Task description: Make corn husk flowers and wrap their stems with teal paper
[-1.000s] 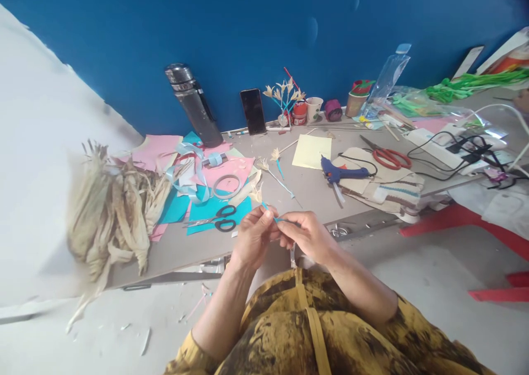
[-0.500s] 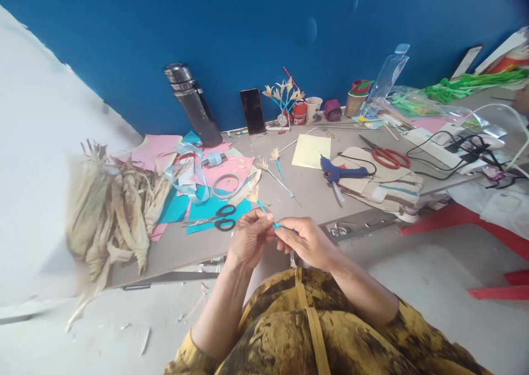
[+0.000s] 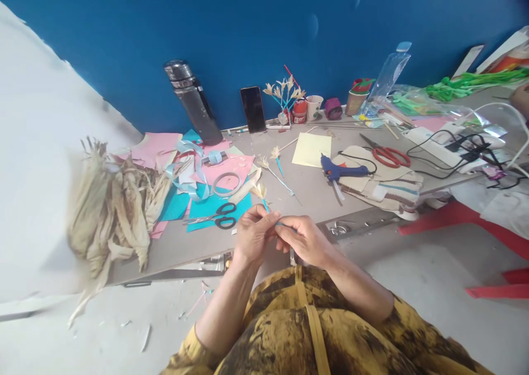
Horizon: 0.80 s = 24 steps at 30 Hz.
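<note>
Over the table's front edge, my left hand (image 3: 257, 232) pinches the blue-wrapped stem of a cream husk flower (image 3: 259, 192), whose petals point up and away from me. Close beside it, my right hand (image 3: 303, 240) is closed on the lower end of that stem, its thumb and index finger pressed together. Two more husk flowers lie just beyond: one with a short blue stem (image 3: 278, 160) and one with a long pale stem (image 3: 276, 175). Black-handled scissors (image 3: 223, 216) rest on blue paper left of my hands.
Dried corn husks (image 3: 115, 215) are heaped at the left. A blue glue gun (image 3: 345, 169) lies on folded cloth at the right, near red-handled scissors (image 3: 390, 155). Along the wall stand a flask (image 3: 196, 107), a phone (image 3: 252, 110) and a plastic bottle (image 3: 386, 80).
My left hand has shifted slightly right along the stem, closer to my right hand. The flower head has moved a little to the right with it.
</note>
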Tool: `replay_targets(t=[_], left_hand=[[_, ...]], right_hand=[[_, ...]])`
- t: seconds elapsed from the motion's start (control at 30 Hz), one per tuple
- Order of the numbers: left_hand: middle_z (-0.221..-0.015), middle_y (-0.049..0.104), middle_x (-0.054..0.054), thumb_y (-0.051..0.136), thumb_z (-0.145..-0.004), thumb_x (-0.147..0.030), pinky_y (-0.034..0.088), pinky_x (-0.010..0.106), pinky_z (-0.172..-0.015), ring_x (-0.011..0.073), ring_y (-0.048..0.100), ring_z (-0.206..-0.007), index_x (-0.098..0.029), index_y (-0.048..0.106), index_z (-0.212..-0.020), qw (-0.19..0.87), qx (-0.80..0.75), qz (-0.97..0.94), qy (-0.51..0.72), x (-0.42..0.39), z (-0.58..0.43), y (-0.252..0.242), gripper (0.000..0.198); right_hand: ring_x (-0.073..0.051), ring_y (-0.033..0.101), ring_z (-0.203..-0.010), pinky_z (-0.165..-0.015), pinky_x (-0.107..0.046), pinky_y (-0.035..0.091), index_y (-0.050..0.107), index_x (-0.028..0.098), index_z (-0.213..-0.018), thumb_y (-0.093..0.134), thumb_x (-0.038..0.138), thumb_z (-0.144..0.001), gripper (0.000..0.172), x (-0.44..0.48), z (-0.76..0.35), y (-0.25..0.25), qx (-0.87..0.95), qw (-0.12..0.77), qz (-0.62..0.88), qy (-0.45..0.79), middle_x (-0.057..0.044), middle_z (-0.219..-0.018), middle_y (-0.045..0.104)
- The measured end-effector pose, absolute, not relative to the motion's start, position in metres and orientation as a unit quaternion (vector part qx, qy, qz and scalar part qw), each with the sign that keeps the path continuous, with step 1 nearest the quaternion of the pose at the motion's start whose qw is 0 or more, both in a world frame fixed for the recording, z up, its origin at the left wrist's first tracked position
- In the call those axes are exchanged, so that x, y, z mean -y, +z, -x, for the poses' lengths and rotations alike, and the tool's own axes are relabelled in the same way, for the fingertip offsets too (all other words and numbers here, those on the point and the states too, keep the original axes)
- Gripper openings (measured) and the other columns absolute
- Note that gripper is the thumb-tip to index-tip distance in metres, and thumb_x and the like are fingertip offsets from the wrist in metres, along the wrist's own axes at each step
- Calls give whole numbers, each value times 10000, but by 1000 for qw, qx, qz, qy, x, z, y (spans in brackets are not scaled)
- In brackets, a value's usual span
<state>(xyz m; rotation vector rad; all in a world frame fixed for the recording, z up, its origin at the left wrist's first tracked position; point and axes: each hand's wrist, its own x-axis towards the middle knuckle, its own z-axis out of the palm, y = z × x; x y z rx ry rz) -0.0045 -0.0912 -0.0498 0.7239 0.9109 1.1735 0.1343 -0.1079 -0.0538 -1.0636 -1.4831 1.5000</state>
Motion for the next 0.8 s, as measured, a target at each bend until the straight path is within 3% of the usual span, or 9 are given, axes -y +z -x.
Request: replay_targets(t=[0.17,0.3,0.43,0.63,0.73,0.8], left_hand=[[-495,525,-50,747,-811,-455,455,266,-446,123,527,-391,-148,652,-848,718,-342,-386,467,94,15,-47,323],[-550,552,-31,764,-805,-301,478,291,-504,116,541,-415,-137,697,-793,718,-316,-419,458,93,22,-50,178],[-606,495,-43,801,-746,-253,383,242,-452,70,474,-429,-143,687,-652,681,-347,-403,503,91,20,-56,184],[-619,501,-36,789,-740,-243,406,239,-551,82,499,-541,-157,665,-583,598,-407,-433,538,92,15,-60,217],[-609,510,-37,787,-726,-226,408,230,-577,79,501,-560,-155,628,-554,564,-425,-431,561,94,11,-59,244],[-602,511,-43,798,-717,-241,390,227,-538,71,479,-519,-156,612,-567,564,-430,-417,568,95,9,-58,254]], right_hand=[[-105,586,-549,-511,-214,464,695,144,-794,608,461,-895,344,106,-140,-55,490,397,346,695,-60,-722,723],[-110,590,-551,-502,-217,467,706,133,-830,629,503,-874,380,105,-143,-56,468,370,311,740,-81,-750,734],[-121,591,-574,-543,-223,469,700,141,-833,553,438,-938,348,109,-140,-52,565,367,382,633,-50,-702,700],[-100,497,-545,-549,-221,343,640,164,-739,475,248,-963,291,116,-135,-41,710,347,486,374,0,-611,614],[-100,465,-540,-544,-231,321,612,168,-711,479,228,-949,279,115,-133,-41,720,342,496,346,1,-601,589],[-105,493,-541,-541,-224,351,621,168,-723,470,253,-948,284,113,-133,-43,685,358,486,408,-7,-609,605]])
